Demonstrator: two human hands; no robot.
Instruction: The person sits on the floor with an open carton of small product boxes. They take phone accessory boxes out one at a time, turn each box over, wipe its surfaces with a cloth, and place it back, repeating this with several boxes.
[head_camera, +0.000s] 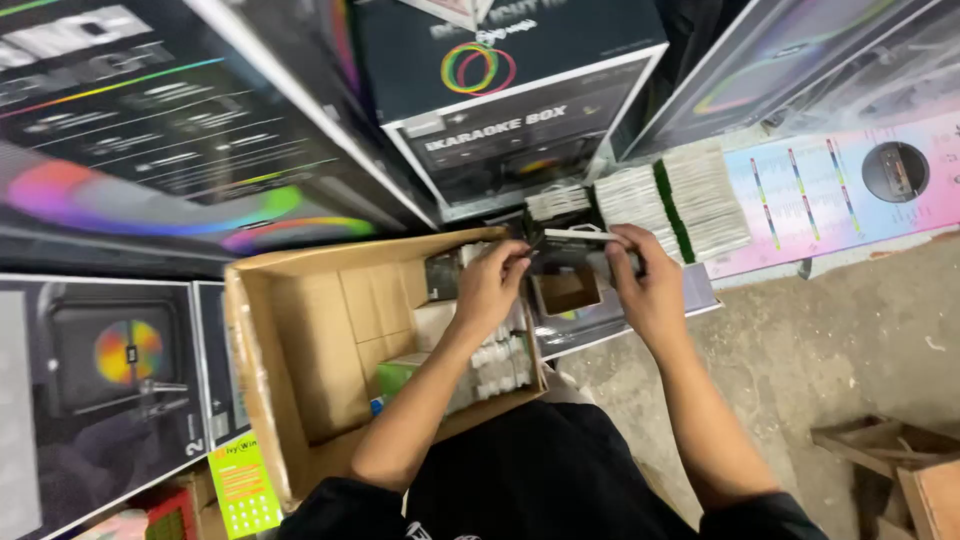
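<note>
Head view, looking down.

Surroundings: large glossy black printed cartons with rainbow-coloured ring graphics (150, 130) fill the upper left and top centre of the frame. A pale pink-and-blue printed panel with a round black cut-out (850, 185) lies at upper right. Bare grey concrete floor (830, 340) takes the right side.

Centre left: an open brown corrugated cardboard box (310, 350), flaps up, partly filled; small white and green packets (480, 370) lie along its right side, under the left forearm.

Top centre right: bundled stacks of thin white cards or leaflets bound by a dark green band (690, 200), lying just beyond the hands, near but apart from the right hand.

Lower centre: a small open brown cardboard carton (567, 290) sits between and just below the two hands.

Item in hand: a slim white strip-like piece (580, 234), long axis running left to right across the frame, roughly level. It spans the gap between both hands, just above centre of frame, above the small carton and over the far right corner of the large box.

Left hand (490, 285): fingers curled, fingertips pinched at the left end of the strip beside a small dark part; exact contact is hard to make out.

Right hand (650, 290): fingers closed round the right end of the strip, thumb on top.

Neither hand is clearly nearer; each holds one end.
</note>
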